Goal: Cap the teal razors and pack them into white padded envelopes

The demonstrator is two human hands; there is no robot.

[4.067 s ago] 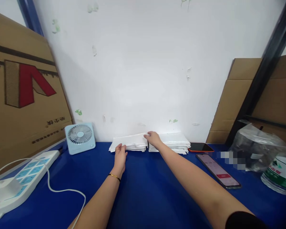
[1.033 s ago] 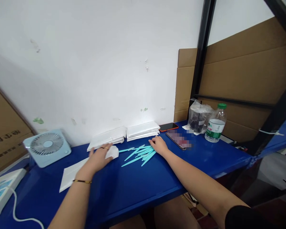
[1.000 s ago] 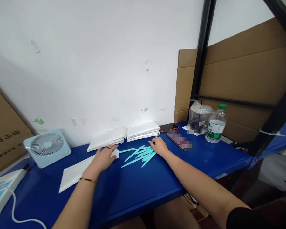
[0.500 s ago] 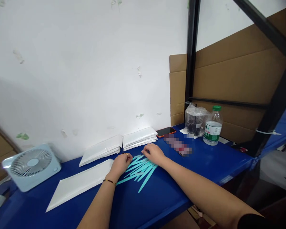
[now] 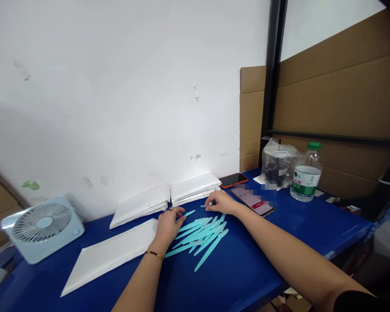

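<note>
Several slim turquoise sticks (image 5: 203, 240), shaped like eyebrow razors, lie in a loose fanned pile on the blue table. My left hand (image 5: 169, 223) is at the pile's left edge, its fingers closed on one turquoise eyebrow razor (image 5: 190, 212) whose tip sticks out to the right. Beyond the pile, my right hand (image 5: 222, 203) pinches a small pale piece (image 5: 203, 206), possibly a clear cap; its kind is too small to tell. The two hands are apart. A single white padded envelope (image 5: 112, 255) lies flat to the left of my left hand.
Two stacks of white padded envelopes, a left stack (image 5: 141, 206) and a right stack (image 5: 195, 189), lie along the wall. A blue fan (image 5: 43, 227) stands left. On the right are two phones, a near one (image 5: 251, 200) and an orange-edged one (image 5: 234, 180), a bagged cup (image 5: 277, 167) and a bottle (image 5: 306, 173).
My hands have drawn apart; my right hand has moved right with the small pale piece. A turquoise eyebrow razor's tip now shows at my left fingers. The camera view has shifted slightly.
</note>
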